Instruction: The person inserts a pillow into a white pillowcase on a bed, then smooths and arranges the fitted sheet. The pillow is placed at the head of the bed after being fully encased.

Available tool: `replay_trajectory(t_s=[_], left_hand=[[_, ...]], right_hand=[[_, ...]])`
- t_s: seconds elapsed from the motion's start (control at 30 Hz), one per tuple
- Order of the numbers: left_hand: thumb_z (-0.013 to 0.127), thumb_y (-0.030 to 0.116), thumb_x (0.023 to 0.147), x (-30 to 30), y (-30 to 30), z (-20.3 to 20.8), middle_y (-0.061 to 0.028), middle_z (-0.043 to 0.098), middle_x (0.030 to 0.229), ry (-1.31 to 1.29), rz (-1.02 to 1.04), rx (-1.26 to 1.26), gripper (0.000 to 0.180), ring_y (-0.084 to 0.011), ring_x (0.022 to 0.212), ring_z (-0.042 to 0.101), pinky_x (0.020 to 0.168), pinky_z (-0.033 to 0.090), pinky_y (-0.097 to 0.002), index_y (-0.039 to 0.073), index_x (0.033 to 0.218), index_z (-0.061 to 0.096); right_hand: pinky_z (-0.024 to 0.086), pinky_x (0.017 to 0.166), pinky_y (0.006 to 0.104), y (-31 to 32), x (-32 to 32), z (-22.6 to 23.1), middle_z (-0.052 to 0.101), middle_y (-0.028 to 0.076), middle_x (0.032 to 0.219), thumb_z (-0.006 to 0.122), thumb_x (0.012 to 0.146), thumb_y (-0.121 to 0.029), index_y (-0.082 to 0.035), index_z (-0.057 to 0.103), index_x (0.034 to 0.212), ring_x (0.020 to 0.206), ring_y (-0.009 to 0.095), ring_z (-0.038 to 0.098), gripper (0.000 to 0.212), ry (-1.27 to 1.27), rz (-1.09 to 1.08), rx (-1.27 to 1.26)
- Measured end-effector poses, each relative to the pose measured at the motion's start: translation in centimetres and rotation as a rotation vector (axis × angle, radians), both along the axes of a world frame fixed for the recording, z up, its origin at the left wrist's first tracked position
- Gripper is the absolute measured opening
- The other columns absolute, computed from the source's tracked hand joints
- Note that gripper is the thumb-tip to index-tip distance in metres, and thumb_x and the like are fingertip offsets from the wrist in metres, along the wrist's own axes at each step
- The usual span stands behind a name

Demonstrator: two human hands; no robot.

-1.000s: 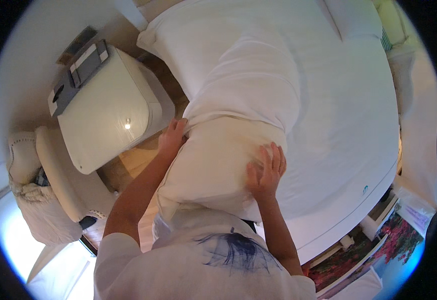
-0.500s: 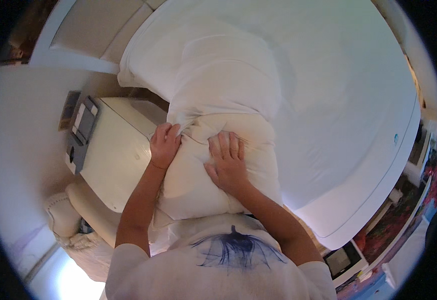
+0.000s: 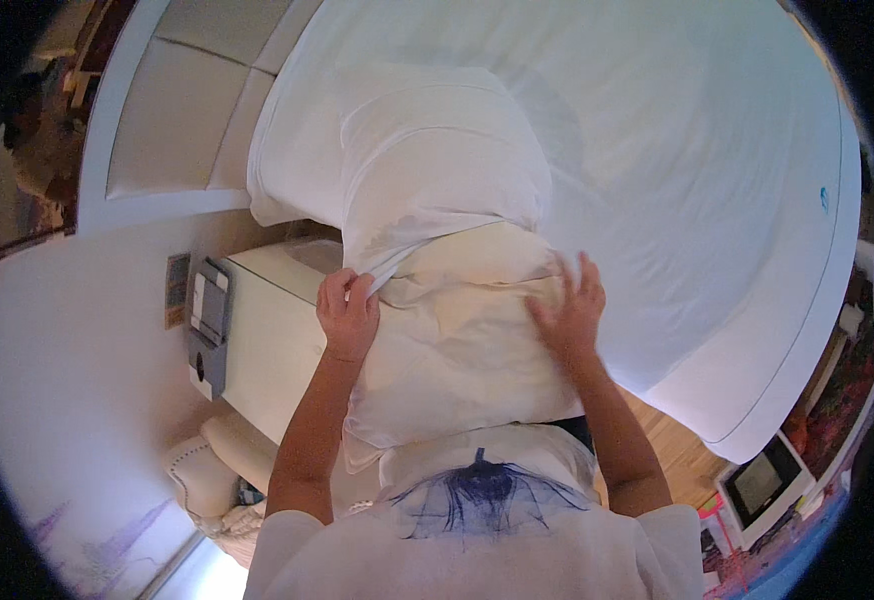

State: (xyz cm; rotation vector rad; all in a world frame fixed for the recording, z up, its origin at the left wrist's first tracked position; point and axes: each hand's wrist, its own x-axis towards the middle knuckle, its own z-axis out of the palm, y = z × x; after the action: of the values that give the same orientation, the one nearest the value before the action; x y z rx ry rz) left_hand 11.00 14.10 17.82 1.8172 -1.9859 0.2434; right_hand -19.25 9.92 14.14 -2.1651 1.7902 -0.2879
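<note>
A cream pillow (image 3: 467, 355) lies in front of me, its far part inside a white pillowcase (image 3: 447, 165) that rests on the bed. My left hand (image 3: 348, 312) is closed on the left edge of the pillowcase's opening, where the cloth is pulled into folds. At the pillow's right side is my right hand (image 3: 572, 308), fingers spread, gripping nothing. Its thumb side is against or just over the pillow; whether it touches I cannot tell. The pillow's near end reaches to my shirt.
The bed's white sheet (image 3: 697, 200) spreads far and right. Left of the pillow stands a pale nightstand (image 3: 277, 320), with a padded headboard (image 3: 187, 110) beyond it. A beige armchair (image 3: 207, 475) is at lower left. A white-framed object with a dark panel (image 3: 762, 490) is at lower right.
My right hand has moved from the pillow's middle to its right edge, fingers spreading. My left hand keeps hold of the pillowcase edge. The whole view has shifted somewhat.
</note>
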Motion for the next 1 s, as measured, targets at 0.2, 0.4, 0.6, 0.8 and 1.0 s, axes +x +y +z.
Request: replay_trajectory(t_s=[0.2, 0.4, 0.6, 0.8, 1.0], left_hand=[[0.066, -0.002, 0.054, -1.3, -3.1, 0.2, -0.0091, 0.050, 0.091, -0.018, -0.129, 0.067, 0.039, -0.0245, 0.073, 0.053, 0.063, 0.045, -0.0371, 0.008, 0.091, 0.056], [0.069, 0.000, 0.058, -2.0, -3.6, 3.0, -0.0102, 0.050, 0.090, 0.017, -0.027, -0.092, 0.038, -0.0267, 0.071, 0.054, 0.060, 0.047, -0.0370, 0.009, 0.092, 0.056], [0.070, -0.001, 0.059, -5.6, -2.2, 4.7, -0.0099, 0.053, 0.089, 0.061, 0.057, -0.071, 0.036, -0.0271, 0.083, 0.053, 0.068, 0.047, -0.0384, 0.009, 0.091, 0.056], [0.067, 0.002, 0.053, -10.5, -6.1, -0.2, -0.0076, 0.051, 0.089, -0.006, -0.059, -0.046, 0.044, -0.0256, 0.071, 0.054, 0.058, 0.046, -0.0369, 0.011, 0.095, 0.054], [0.064, 0.002, 0.054, -17.4, -10.8, 0.8, -0.0096, 0.055, 0.088, 0.092, -0.173, -0.063, 0.040, -0.0281, 0.072, 0.057, 0.059, 0.047, -0.0373, 0.010, 0.092, 0.058]], right_hand=[[0.048, 0.074, 0.0336, -1.9, -2.7, -7.5, 0.062, 0.016, 0.099, 0.063, 0.069, -0.025, 0.001, 0.053, 0.114, 0.087, 0.025, 0.059, 0.053, -0.878, -0.428, 1.080], [0.048, 0.069, 0.0375, -3.8, -3.2, 3.3, 0.063, 0.020, 0.081, 0.058, 0.072, -0.018, 0.000, 0.057, 0.098, 0.077, 0.030, 0.062, 0.032, -0.762, -0.239, 0.476], [0.048, 0.066, 0.0402, -5.5, -5.6, 10.2, 0.062, 0.019, 0.090, 0.058, 0.076, -0.023, -0.007, 0.048, 0.118, 0.077, 0.033, 0.060, 0.047, -0.438, -0.039, 0.250], [0.039, 0.082, 0.0501, -3.9, -7.2, 4.2, 0.040, 0.017, 0.130, 0.058, 0.076, -0.030, -0.007, 0.040, 0.129, 0.105, 0.037, 0.047, 0.061, -0.251, 0.128, 0.304], [0.010, 0.107, 0.0523, -1.2, -7.1, 3.1, 0.035, 0.013, 0.137, 0.057, 0.076, -0.035, 0.003, 0.045, 0.124, 0.134, 0.037, 0.014, 0.062, -0.285, 0.285, 0.181]])
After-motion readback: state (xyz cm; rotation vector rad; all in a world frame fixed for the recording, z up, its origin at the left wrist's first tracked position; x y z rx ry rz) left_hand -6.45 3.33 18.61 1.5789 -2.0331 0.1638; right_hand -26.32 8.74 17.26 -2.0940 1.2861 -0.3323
